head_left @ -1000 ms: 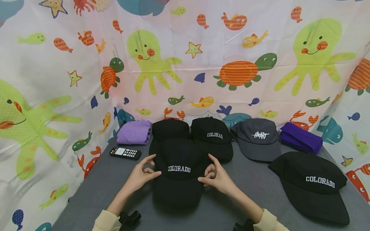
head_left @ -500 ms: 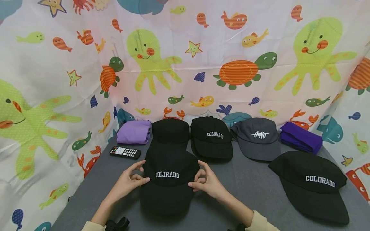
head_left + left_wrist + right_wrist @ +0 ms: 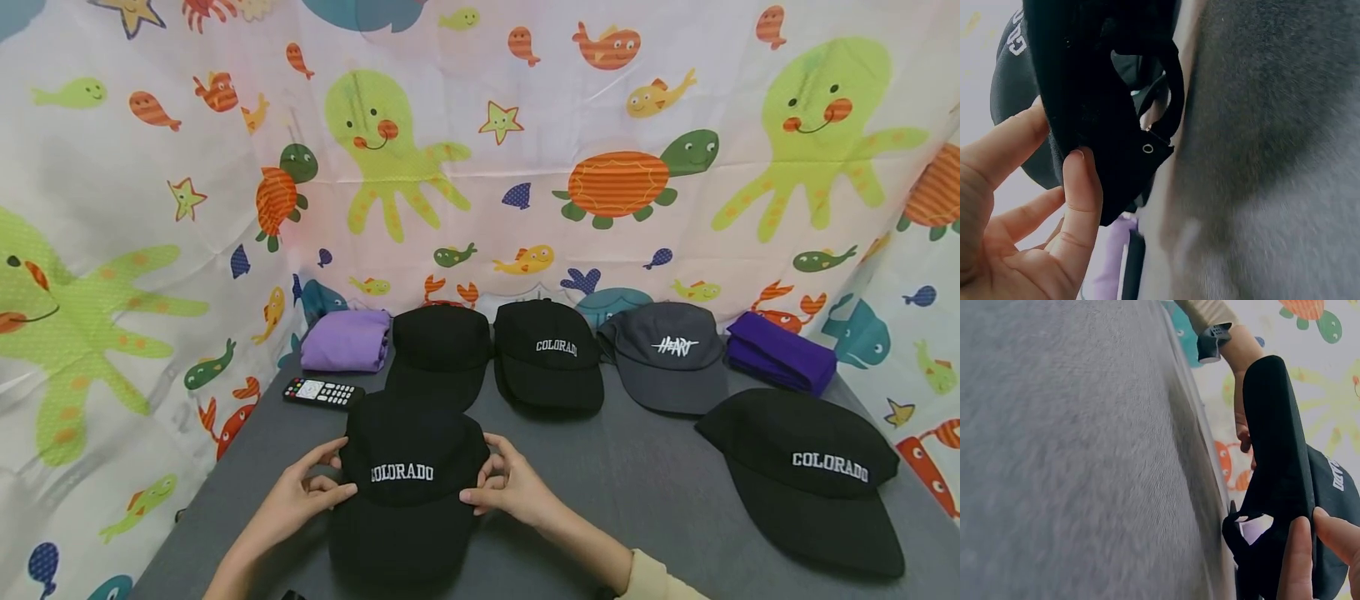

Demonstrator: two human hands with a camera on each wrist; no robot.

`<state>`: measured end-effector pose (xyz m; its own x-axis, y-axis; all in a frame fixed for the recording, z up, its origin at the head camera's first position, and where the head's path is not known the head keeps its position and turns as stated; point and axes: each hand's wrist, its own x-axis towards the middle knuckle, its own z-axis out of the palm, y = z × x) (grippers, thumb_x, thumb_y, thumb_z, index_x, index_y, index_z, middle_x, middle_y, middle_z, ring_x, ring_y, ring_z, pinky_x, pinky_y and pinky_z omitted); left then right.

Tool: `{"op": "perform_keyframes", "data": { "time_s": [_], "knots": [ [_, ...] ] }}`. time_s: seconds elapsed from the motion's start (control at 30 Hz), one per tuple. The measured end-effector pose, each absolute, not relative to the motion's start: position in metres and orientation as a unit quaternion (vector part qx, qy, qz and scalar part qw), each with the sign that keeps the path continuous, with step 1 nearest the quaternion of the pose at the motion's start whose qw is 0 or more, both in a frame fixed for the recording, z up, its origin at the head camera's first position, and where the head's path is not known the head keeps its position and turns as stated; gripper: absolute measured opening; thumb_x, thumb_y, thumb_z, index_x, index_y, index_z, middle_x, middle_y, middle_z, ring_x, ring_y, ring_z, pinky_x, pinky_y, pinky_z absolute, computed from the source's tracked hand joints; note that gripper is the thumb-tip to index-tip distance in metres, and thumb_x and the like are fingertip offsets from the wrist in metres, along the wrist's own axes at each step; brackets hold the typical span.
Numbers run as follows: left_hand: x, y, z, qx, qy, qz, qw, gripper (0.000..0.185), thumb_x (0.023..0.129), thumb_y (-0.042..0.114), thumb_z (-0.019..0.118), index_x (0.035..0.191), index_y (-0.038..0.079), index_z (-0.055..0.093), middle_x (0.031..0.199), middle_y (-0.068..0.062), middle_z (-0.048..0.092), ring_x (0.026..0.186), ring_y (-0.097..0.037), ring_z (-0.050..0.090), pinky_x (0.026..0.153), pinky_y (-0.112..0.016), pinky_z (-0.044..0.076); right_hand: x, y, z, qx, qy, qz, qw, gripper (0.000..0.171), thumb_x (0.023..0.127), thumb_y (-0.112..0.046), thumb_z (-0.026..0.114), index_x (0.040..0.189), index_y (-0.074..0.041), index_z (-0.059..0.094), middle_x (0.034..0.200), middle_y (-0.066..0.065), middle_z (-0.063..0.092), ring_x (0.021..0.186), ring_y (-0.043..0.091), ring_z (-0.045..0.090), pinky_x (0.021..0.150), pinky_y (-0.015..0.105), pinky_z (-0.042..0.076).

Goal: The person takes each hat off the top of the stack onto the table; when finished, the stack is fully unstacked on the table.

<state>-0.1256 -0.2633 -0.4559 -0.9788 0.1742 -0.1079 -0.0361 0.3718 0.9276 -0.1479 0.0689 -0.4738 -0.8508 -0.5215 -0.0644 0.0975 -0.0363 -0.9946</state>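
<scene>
A black cap lettered COLORADO (image 3: pixel 408 487) lies on the grey table (image 3: pixel 600 467) right in front of me, brim toward me. My left hand (image 3: pixel 318 487) pinches its left side and my right hand (image 3: pixel 495 483) pinches its right side, thumbs and fingers curled onto the crown's lower edge. In the left wrist view the thumb and a finger of my left hand (image 3: pixel 1054 147) grip the cap's (image 3: pixel 1097 87) edge beside its strap opening. The right wrist view shows my right hand's fingertips (image 3: pixel 1300 550) on the cap (image 3: pixel 1275 469).
Behind stand a plain black cap (image 3: pixel 441 346), another COLORADO cap (image 3: pixel 550 354) and a grey HEART cap (image 3: pixel 667 354). A third COLORADO cap (image 3: pixel 810 475) lies at the right. A remote (image 3: pixel 322 392), light purple cloth (image 3: pixel 347 340) and dark purple cloth (image 3: pixel 780 354) sit along the sea-creature curtain.
Both hands have slid the held cap leftward and toward me, away from the plain black cap it overlapped. Everything else stays in place.
</scene>
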Motion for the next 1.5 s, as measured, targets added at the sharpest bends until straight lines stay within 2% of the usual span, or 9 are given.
{"op": "perform_keyframes", "data": {
  "time_s": [0.17, 0.37, 0.63, 0.77, 1.03, 1.2, 1.33, 1.5],
  "knots": [
    [-0.116, -0.277, -0.454, 0.034, 0.829, 0.552, 0.085, 0.067, 0.083, 0.023, 0.070, 0.141, 0.015, 0.036, 0.109, -0.014, 0.039, 0.063, -0.016, 0.058, 0.060, -0.029, 0.046, -0.145, 0.053, -0.471, -0.158, 0.651, -0.703, 0.236, 0.087, 0.078, -0.011, 0.075, 0.144, -0.005, 0.018, 0.083, 0.005, 0.052, 0.062, 0.012, 0.062, 0.064, 0.034, 0.056],
    [-0.111, -0.297, -0.458, 0.014, 0.838, 0.540, 0.074, 0.066, 0.085, 0.023, 0.067, 0.141, 0.014, 0.035, 0.111, -0.014, 0.039, 0.066, -0.016, 0.060, 0.060, -0.029, 0.047, -0.147, 0.031, -0.473, -0.147, 0.637, -0.709, 0.264, 0.093, 0.079, -0.010, 0.074, 0.146, -0.002, 0.010, 0.084, 0.005, 0.053, 0.062, 0.012, 0.063, 0.065, 0.034, 0.056],
    [-0.109, -0.315, -0.456, -0.033, 0.858, 0.509, 0.068, 0.068, 0.085, 0.031, 0.067, 0.142, 0.015, 0.035, 0.115, -0.012, 0.042, 0.074, -0.016, 0.063, 0.064, -0.028, 0.047, -0.147, 0.009, -0.477, -0.136, 0.613, -0.723, 0.289, 0.082, 0.078, -0.007, 0.074, 0.142, -0.003, 0.023, 0.082, 0.005, 0.054, 0.061, 0.012, 0.064, 0.065, 0.032, 0.056],
    [-0.108, -0.321, -0.455, -0.042, 0.863, 0.499, 0.067, 0.068, 0.085, 0.031, 0.067, 0.142, 0.014, 0.034, 0.118, -0.014, 0.042, 0.073, -0.015, 0.063, 0.065, -0.027, 0.047, -0.147, 0.000, -0.481, -0.129, 0.607, -0.727, 0.293, 0.083, 0.078, -0.006, 0.073, 0.143, -0.002, 0.022, 0.082, 0.006, 0.055, 0.060, 0.013, 0.064, 0.065, 0.032, 0.056],
    [-0.116, -0.324, -0.463, -0.058, 0.878, 0.471, 0.065, 0.069, 0.085, 0.034, 0.067, 0.142, 0.010, 0.035, 0.126, -0.020, 0.045, 0.067, -0.012, 0.060, 0.059, -0.029, 0.047, -0.155, -0.009, -0.490, -0.125, 0.631, -0.720, 0.261, 0.083, 0.080, -0.003, 0.070, 0.145, -0.002, 0.018, 0.081, 0.006, 0.057, 0.058, 0.012, 0.062, 0.064, 0.032, 0.056],
    [-0.123, -0.326, -0.468, -0.065, 0.896, 0.433, 0.068, 0.071, 0.085, 0.040, 0.065, 0.141, 0.007, 0.036, 0.127, -0.023, 0.047, 0.066, -0.011, 0.058, 0.059, -0.027, 0.046, -0.163, -0.011, -0.492, -0.139, 0.659, -0.705, 0.224, 0.079, 0.080, -0.001, 0.070, 0.144, -0.007, 0.023, 0.085, 0.012, 0.060, 0.064, 0.022, 0.064, 0.059, 0.035, 0.055],
    [-0.126, -0.327, -0.471, -0.061, 0.903, 0.421, 0.060, 0.070, 0.086, 0.039, 0.064, 0.140, 0.004, 0.037, 0.127, -0.026, 0.047, 0.069, -0.010, 0.059, 0.058, -0.027, 0.047, -0.168, -0.013, -0.494, -0.156, 0.689, -0.676, 0.210, 0.079, 0.080, -0.002, 0.070, 0.145, -0.008, 0.024, 0.093, 0.018, 0.061, 0.069, 0.030, 0.063, 0.055, 0.038, 0.054],
    [-0.128, -0.330, -0.475, -0.053, 0.912, 0.405, 0.047, 0.069, 0.086, 0.035, 0.065, 0.139, 0.001, 0.038, 0.126, -0.028, 0.048, 0.067, -0.008, 0.059, 0.057, -0.026, 0.047, -0.168, -0.014, -0.496, -0.188, 0.719, -0.637, 0.204, 0.083, 0.080, -0.002, 0.070, 0.147, -0.009, 0.022, 0.101, 0.017, 0.061, 0.071, 0.022, 0.064, 0.056, 0.033, 0.053]
  ]
}}
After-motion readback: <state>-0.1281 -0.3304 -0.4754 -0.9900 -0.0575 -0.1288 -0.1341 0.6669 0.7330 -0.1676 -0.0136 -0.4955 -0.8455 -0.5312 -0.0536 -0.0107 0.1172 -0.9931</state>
